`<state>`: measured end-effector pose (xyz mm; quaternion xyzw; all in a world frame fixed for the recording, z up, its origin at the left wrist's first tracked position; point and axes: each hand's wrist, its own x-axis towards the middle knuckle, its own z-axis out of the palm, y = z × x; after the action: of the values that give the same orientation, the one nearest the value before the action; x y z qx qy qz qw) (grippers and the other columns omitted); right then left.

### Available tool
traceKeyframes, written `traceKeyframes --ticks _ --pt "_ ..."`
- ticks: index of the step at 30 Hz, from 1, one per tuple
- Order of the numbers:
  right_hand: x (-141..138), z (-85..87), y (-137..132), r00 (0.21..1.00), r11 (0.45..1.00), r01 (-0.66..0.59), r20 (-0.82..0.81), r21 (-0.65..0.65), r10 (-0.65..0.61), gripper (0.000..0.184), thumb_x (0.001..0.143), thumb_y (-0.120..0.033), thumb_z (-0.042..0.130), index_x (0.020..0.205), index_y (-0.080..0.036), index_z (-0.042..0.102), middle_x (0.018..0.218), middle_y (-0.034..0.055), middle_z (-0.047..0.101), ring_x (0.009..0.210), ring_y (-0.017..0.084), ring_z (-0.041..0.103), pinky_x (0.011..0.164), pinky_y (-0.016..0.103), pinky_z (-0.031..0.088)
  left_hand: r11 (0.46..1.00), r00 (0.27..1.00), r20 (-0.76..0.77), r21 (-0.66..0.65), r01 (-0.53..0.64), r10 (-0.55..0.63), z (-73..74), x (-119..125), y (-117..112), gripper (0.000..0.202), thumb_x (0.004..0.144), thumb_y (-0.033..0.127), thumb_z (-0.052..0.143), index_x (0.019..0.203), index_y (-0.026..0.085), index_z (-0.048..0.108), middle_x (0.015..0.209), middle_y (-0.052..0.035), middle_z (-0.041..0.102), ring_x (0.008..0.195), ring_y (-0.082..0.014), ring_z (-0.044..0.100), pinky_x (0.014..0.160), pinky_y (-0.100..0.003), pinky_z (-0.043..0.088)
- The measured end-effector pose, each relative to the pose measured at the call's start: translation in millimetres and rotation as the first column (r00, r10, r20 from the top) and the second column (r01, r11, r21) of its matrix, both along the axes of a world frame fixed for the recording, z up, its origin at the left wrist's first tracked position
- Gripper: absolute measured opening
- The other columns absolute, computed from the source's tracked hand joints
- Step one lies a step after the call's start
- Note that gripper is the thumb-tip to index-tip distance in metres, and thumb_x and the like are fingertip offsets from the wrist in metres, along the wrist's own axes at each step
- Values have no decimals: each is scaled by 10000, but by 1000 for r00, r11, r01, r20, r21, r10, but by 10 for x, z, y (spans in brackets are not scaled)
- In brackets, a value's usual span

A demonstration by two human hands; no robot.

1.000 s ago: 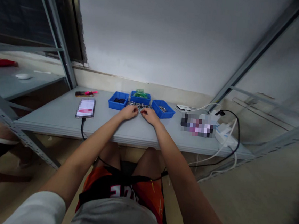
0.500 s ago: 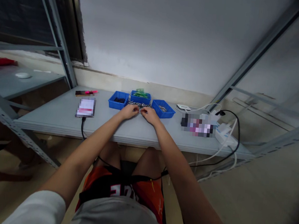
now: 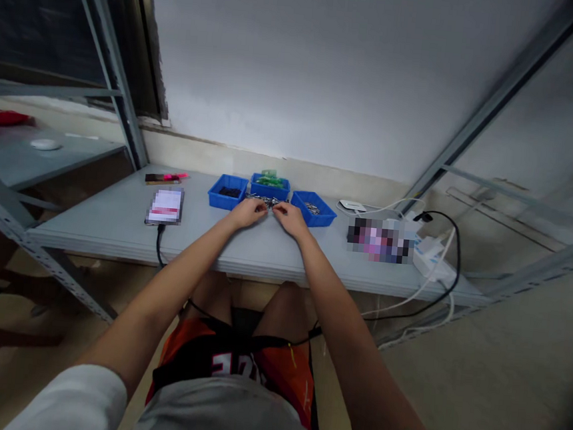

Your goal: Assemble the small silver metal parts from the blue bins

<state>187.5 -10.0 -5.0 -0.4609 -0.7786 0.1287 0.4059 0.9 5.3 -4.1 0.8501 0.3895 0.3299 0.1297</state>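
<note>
While hands (image 3: 249, 213) (image 3: 291, 219) near parts (image 3: 269, 201), lettered shorts (image 3: 288, 374)

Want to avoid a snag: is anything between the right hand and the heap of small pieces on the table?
Nothing visible. The heap lies just beyond the fingertips of the right hand. The blue tray on the right sits beside that hand, not between them.

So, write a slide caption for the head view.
Left hand and right hand close together beside small shiny parts near three blue boxes.
</note>
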Motion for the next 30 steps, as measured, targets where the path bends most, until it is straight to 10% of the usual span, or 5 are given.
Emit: traceKeyframes --ticks 16,30 --pt "-34 1 -28 997 998 -51 50 -48 53 167 843 -234 555 899 -172 700 890 41 701 807 152 596 806 275 439 1000 984 178 -4 20 -19 14 23 -33 164 796 307 546 817 152 598 818 -47 651 757 -158 578 737 -276 446" --pt "-47 18 -45 999 1000 -17 -38 -19 16 222 863 -345 547 871 -179 694 884 37 704 828 154 606 800 263 449 998 998 43 -39 52 -50 11 9 -35 191 793 303 539 764 139 632 712 -38 646 656 -156 553 651 -271 418"
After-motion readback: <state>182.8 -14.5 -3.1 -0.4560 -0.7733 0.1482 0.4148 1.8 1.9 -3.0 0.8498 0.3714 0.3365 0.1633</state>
